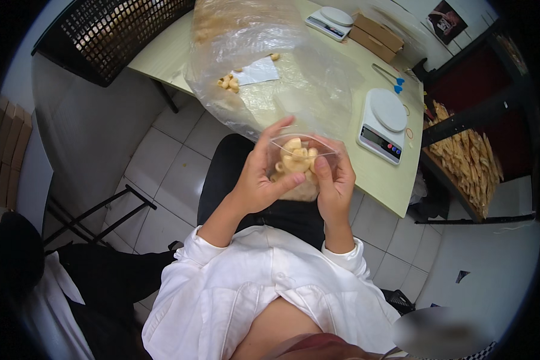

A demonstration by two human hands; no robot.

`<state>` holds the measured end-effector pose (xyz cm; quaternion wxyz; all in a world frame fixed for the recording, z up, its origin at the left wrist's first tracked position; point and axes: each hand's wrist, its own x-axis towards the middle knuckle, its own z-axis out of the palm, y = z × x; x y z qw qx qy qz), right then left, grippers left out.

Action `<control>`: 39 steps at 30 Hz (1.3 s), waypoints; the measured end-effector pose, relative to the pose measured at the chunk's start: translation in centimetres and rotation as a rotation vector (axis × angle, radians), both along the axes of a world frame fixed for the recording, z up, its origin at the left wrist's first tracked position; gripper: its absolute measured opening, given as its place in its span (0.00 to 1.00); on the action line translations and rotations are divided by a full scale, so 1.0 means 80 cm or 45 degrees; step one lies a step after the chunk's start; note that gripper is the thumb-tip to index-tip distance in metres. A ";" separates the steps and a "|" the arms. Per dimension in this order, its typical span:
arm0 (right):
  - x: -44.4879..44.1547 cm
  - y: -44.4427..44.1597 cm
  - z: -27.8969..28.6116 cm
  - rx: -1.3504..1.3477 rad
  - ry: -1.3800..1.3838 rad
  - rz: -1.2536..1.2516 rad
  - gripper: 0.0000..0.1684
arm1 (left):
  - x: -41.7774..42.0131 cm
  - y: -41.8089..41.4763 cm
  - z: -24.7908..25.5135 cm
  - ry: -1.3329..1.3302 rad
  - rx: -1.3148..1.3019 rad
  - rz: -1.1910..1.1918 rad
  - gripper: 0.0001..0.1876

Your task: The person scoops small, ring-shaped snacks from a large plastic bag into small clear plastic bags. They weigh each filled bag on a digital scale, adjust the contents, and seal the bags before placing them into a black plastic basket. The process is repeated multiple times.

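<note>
A clear plastic zip bag [297, 191] with pale yellow, ring-shaped puffed snacks [297, 155] inside is held over my lap. My left hand [263, 173] grips its left side, the thumb across the front. Around the right side is my right hand [335, 173], its thumb on the front near the zip strip. The bag's mouth faces up and away from me; whether the zip is closed I cannot tell. Beyond my hands, a large clear plastic sack [252, 27] lies on the table [387, 193], with several loose snacks [228, 83] and a white paper [255, 71] in it.
A kitchen scale [384, 123] stands at the table's right, another [330, 21] at the back beside a cardboard box [375, 37]. Tongs with blue tips [389, 77] lie between. A black basket [117, 38] is at upper left. A person in dark trousers [112, 274] is at lower left.
</note>
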<state>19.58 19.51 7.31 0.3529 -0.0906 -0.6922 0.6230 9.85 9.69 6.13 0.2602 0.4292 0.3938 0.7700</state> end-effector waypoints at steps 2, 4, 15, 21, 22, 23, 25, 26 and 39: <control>0.003 0.004 -0.002 0.123 0.043 -0.078 0.19 | -0.002 0.013 -0.008 0.211 -0.079 0.089 0.30; 0.005 0.009 0.000 0.170 0.064 -0.106 0.18 | 0.004 0.020 -0.003 0.266 -0.127 0.140 0.22; 0.013 0.021 0.008 0.170 0.082 -0.268 0.12 | 0.009 0.039 0.007 0.054 -0.103 -0.004 0.17; 0.019 0.025 0.007 0.009 -0.044 -0.338 0.07 | 0.002 0.043 -0.001 0.024 -0.176 -0.048 0.13; 0.019 0.026 0.007 -0.020 -0.012 -0.384 0.07 | 0.012 0.044 0.009 -0.079 -0.169 -0.059 0.12; 0.019 0.027 0.007 -0.049 0.020 -0.429 0.07 | 0.018 0.045 0.013 -0.183 -0.162 -0.069 0.11; 0.018 0.031 0.008 -0.080 0.071 -0.438 0.08 | 0.016 0.046 0.003 -0.165 -0.219 -0.181 0.14; 0.018 0.033 0.009 -0.084 0.088 -0.401 0.08 | 0.014 0.046 -0.001 -0.156 -0.248 -0.236 0.16; 0.020 0.038 -0.002 -0.321 0.097 -0.312 0.10 | 0.018 0.047 -0.002 0.170 -0.365 -0.052 0.28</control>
